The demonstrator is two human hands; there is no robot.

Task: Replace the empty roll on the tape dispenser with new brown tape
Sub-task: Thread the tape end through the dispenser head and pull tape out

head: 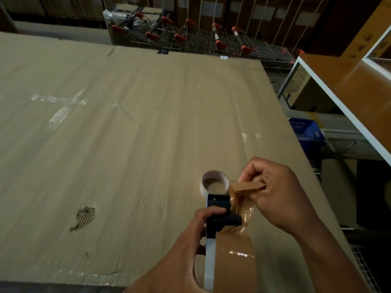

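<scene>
The tape dispenser point(218, 214) is held up over the cardboard-covered table point(127, 134), the left hand point(201, 227) wrapped round its body just below the toothed blade. The new brown tape point(234, 256) already sits on it, near the bottom of the view. The right hand point(273, 193) pinches the tape's free end point(247, 186), pulled out beside the blade; the film between looks crumpled, though it is dim there and I can't be sure. That film is thin, limp and sticky on one face, so it will cling to itself; better held by its folded tip and kept taut. The empty roll point(214, 182), a light, stiff ring, lies on the table just beyond.
</scene>
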